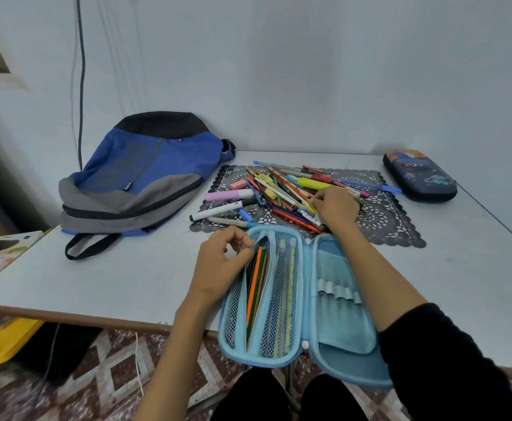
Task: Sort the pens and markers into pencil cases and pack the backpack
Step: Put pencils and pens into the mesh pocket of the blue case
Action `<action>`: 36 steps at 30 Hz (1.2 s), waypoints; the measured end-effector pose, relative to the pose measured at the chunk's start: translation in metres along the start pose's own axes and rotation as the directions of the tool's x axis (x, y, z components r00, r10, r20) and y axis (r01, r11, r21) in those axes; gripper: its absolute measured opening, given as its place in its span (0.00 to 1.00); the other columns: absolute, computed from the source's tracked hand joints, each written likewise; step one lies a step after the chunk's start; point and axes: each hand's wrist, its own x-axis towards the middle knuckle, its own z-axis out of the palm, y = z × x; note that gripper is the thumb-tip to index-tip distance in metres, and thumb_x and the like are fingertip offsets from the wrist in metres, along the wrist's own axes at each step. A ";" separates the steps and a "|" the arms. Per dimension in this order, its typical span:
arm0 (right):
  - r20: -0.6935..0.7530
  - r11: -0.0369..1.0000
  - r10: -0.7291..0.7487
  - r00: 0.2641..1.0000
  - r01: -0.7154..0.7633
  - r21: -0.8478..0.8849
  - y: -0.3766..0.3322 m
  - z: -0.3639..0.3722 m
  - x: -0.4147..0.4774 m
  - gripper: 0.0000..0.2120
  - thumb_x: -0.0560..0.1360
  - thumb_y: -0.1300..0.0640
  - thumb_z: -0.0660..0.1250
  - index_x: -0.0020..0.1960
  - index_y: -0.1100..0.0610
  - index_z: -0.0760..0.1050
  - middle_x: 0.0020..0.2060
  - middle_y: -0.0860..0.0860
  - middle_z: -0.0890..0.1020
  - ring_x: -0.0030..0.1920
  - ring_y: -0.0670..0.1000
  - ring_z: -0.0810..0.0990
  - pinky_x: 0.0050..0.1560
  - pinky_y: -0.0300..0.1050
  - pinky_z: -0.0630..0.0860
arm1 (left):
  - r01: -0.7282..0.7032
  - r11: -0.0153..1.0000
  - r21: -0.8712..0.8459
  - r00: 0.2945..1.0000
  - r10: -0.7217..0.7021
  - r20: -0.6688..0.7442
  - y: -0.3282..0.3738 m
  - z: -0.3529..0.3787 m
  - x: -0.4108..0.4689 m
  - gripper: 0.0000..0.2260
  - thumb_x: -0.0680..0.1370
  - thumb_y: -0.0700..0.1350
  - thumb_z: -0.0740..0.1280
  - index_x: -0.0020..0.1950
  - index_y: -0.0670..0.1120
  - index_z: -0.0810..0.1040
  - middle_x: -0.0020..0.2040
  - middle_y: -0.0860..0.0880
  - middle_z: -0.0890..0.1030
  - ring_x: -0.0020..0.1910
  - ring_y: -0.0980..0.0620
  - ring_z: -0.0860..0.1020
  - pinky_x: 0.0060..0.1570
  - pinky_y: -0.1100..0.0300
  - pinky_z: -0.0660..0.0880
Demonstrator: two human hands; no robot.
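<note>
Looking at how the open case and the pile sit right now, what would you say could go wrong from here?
The open light-blue pencil case overhangs the white table's near edge, so a nudge might tip it to the floor. The left hand holds its mesh pocket open over the coloured pencils; letting go may make insertion snag. The right hand digs into the loose pile of pens and markers, which could roll off the dark lace mat.

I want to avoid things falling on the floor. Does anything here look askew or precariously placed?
Yes: the open light-blue pencil case juts past the near edge of the white table, its lower end hanging over the floor. The left hand holds its mesh pocket open. The pile of pens and markers is loose but sits on the dark lace mat.
</note>
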 end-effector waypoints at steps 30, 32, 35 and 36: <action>-0.272 0.797 0.078 0.959 0.104 0.595 -0.018 -0.011 0.007 0.03 0.77 0.59 0.64 0.46 0.58 0.74 0.40 0.48 0.77 0.42 0.48 0.76 0.42 0.45 0.75 | 0.004 1.000 0.007 1.000 -0.004 0.009 0.003 -0.002 0.000 0.02 0.70 0.46 0.68 0.39 0.53 0.77 0.39 0.55 0.79 0.41 0.57 0.73 0.48 0.45 0.72; -0.360 0.668 0.077 0.930 0.220 0.711 -0.029 -0.027 0.004 0.02 0.77 0.60 0.63 0.48 0.58 0.72 0.38 0.46 0.77 0.39 0.45 0.77 0.38 0.41 0.75 | 0.001 1.000 0.007 1.000 -0.001 0.008 0.003 -0.002 0.000 0.02 0.70 0.45 0.68 0.39 0.52 0.77 0.39 0.55 0.79 0.41 0.57 0.73 0.48 0.44 0.72; -0.475 0.494 0.156 0.866 0.348 0.797 -0.042 -0.049 -0.003 0.02 0.77 0.58 0.62 0.48 0.53 0.70 0.40 0.52 0.80 0.37 0.54 0.80 0.34 0.49 0.77 | 0.007 1.000 0.002 1.000 -0.008 0.010 0.002 -0.001 -0.001 0.02 0.70 0.45 0.69 0.39 0.51 0.77 0.39 0.55 0.79 0.41 0.57 0.73 0.48 0.43 0.72; -0.488 0.446 0.193 0.851 0.367 0.817 -0.045 -0.054 -0.007 0.03 0.77 0.59 0.62 0.47 0.52 0.69 0.40 0.54 0.81 0.35 0.55 0.80 0.32 0.50 0.76 | 0.007 1.000 0.001 1.000 -0.007 0.010 0.002 -0.001 -0.001 0.01 0.70 0.45 0.69 0.40 0.51 0.77 0.39 0.55 0.79 0.41 0.56 0.73 0.47 0.44 0.72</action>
